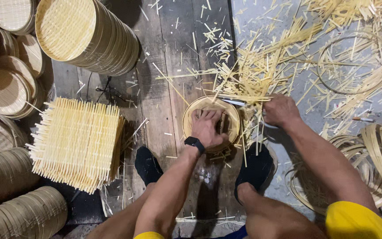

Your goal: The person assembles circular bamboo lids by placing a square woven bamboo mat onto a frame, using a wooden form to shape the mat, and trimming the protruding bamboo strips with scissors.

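Observation:
My left hand [208, 126] presses flat, fingers spread, inside a small round woven bamboo tray [191, 114] lying on the wooden floor between my feet. A dark watch sits on that wrist. My right hand [280, 110] is closed around the handle of a knife [233, 102], whose blade lies along the tray's far rim. Cut bamboo strips [250, 73] lie piled just beyond the tray and around the right hand.
A stack of square woven bamboo mats [77, 142] sits at the left. Stacks of finished round trays [87, 35] stand at the upper left and left edge. Loose bamboo hoops [379, 155] lie at the right. My black shoes [147, 164] flank the tray.

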